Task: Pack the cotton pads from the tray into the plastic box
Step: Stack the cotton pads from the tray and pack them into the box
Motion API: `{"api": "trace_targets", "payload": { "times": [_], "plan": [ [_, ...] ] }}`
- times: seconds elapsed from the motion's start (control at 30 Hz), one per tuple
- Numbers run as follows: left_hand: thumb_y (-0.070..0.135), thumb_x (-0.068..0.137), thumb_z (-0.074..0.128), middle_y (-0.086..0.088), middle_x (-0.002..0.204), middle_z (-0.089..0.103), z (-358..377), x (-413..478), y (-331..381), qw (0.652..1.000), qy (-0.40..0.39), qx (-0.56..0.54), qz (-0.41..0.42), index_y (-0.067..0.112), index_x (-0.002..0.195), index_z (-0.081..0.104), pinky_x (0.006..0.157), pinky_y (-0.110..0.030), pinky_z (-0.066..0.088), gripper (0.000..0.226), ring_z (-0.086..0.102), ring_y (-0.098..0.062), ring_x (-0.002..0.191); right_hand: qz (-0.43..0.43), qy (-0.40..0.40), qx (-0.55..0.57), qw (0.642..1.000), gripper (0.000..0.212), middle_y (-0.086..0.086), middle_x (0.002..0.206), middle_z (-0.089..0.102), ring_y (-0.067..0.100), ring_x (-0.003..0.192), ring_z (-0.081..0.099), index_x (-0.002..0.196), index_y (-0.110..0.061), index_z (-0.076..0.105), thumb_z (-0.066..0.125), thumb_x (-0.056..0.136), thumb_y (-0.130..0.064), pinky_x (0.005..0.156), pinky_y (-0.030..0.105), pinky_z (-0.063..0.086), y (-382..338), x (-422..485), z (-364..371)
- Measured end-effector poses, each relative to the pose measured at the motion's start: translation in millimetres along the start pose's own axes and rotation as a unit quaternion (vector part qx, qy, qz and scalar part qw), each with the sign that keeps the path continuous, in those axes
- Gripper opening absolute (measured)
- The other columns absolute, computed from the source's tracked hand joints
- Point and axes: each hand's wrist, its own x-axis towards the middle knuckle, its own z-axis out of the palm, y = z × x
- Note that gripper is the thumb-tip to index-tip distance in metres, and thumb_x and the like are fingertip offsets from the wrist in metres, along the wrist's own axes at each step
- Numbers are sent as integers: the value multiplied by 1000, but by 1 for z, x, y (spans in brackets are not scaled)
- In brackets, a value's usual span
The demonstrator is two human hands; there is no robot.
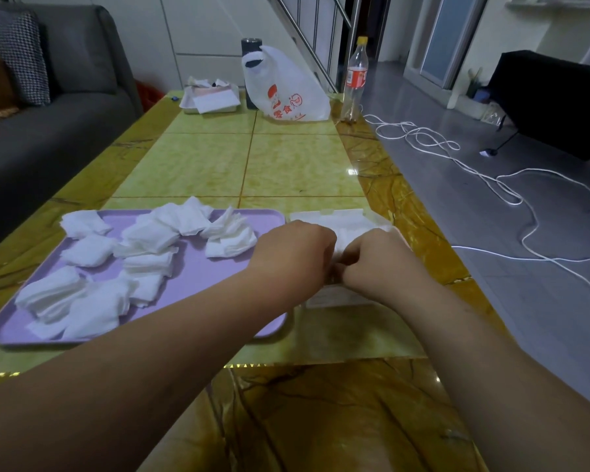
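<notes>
Two bare hands meet over the box (331,215) at the right of a green and amber tiled bench (286,165). The left hand (295,253) and right hand (377,264) sit knuckle to knuckle, backs toward us and touching. Both sets of fingers are curled down and away from us. We cannot tell whether they grip anything, since their tips are hidden behind the knuckles. A strip of white shows between and just past the hands, inside the box.

The box lies just beside the right edge of the purple tray (201,277), which lies at the near left of the bench. Most of the pads (150,240) are in that tray, heaped in loose white stacks across its far and left parts. Its right side lies bare under the left forearm.

At the far end of the bench we see a white bag (286,93) with red print and a clear bottle (355,76) with a red label and yellow cap. A small metal tray (215,109) of white scraps lies there too. A grey sofa (65,114) runs along the left, and a white cord (491,185) snakes over the floor at right.
</notes>
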Motion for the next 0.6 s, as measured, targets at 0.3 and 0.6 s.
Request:
{"api": "trace_targets", "payload": {
  "times": [0.3, 0.6],
  "plan": [
    [44, 85, 71, 0, 94, 60, 5, 6, -5, 1000, 8, -2, 9, 33, 94, 73, 68, -31, 42, 15, 58, -20, 98, -4, -16, 25, 1000, 17, -5, 68, 70, 18, 72, 66, 73, -24, 72, 59, 73, -36, 68, 44, 61, 4, -2, 2],
    [23, 88, 57, 6, 89, 65, 0, -27, -37, 982, 117, -138, 60, 22, 93, 74, 73, -41, 53, 18, 61, -22, 91, -39, 101, -21, 994, 26, -5, 75, 68, 17, 73, 62, 74, -22, 69, 52, 84, -39, 58, 27, 41, -44, -26, -14]
  ]
}}
